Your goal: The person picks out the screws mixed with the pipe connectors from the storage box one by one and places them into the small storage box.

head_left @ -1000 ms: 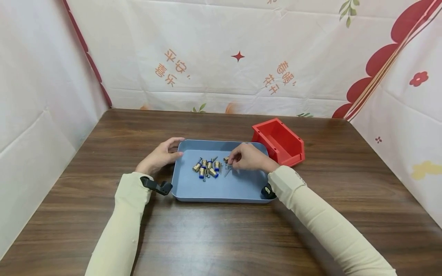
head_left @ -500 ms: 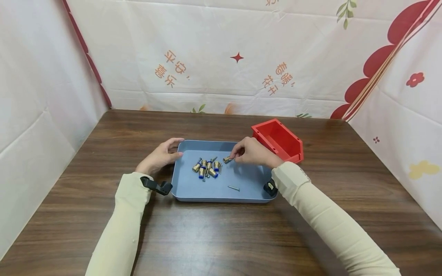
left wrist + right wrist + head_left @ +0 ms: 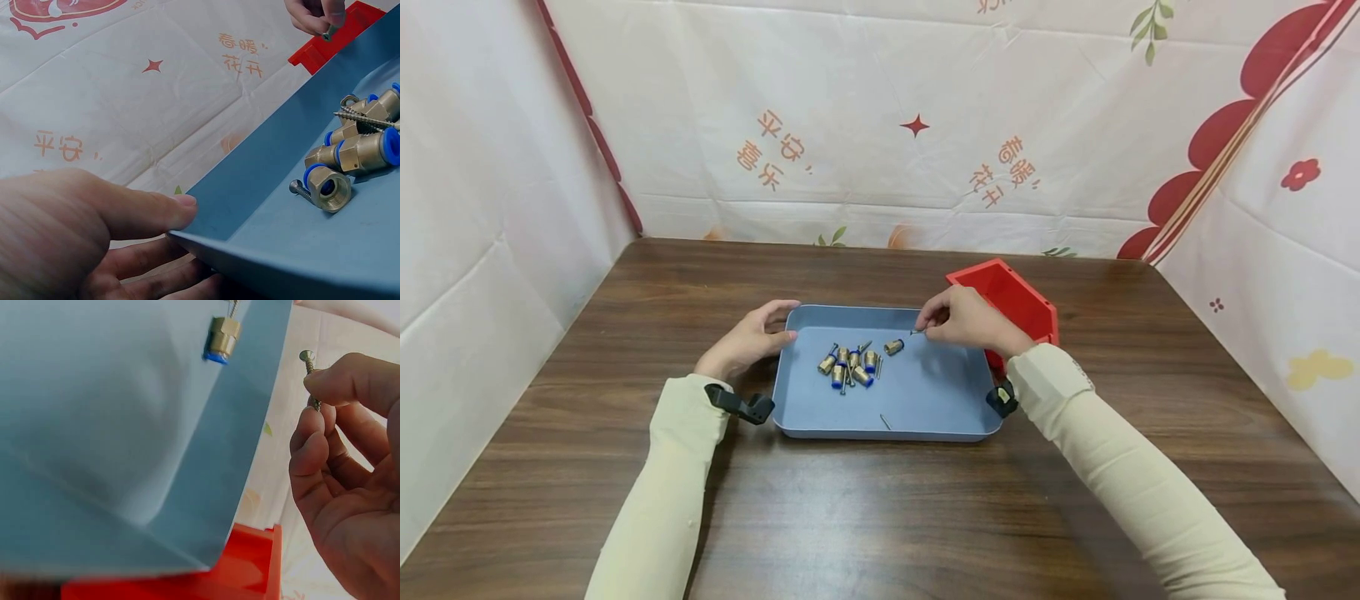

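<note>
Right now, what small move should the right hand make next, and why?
Probably carry the screw over to the red bin: the right hand pinches it, raised off the blue tray, and the bin sits by its far right corner.

Brn tbl [image 3: 865,525] — wht printed cloth [image 3: 850,67]

The dark brown, wood-grained table [image 3: 880,517] has a slightly shiny top. Directly on it lie a shallow blue tray [image 3: 827,412] and, just beside its far right corner, a red bin [image 3: 1021,302].
</note>
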Available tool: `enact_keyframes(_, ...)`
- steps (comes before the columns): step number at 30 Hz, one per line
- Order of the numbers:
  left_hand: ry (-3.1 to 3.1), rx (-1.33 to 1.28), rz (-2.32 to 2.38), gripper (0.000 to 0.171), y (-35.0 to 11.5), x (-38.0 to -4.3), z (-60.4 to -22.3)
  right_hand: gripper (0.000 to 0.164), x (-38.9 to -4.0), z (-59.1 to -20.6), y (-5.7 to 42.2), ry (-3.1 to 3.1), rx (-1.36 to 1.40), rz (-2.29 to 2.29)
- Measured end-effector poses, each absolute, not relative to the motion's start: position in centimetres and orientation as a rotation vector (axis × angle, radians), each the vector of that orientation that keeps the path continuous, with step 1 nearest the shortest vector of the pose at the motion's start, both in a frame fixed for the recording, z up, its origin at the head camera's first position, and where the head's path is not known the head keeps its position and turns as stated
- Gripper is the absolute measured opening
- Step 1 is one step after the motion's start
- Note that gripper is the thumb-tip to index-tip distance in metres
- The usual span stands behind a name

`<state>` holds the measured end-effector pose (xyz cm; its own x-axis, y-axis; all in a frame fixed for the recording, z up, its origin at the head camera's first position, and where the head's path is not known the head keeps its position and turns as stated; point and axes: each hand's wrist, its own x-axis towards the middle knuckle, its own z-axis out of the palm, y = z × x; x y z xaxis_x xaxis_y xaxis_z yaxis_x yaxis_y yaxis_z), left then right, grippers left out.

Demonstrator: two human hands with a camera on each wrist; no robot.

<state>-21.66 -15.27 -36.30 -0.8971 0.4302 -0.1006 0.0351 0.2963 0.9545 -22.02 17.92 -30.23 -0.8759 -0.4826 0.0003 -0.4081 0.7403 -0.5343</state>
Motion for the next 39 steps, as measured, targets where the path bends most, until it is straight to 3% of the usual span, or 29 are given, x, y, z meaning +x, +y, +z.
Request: enact_keyframes(39,2.219,0.403,1.632,0.057,-15.3,-21.7,-36.5,0.020,-23.5,-28.8,26.9,2.939,-0.287,-0.849)
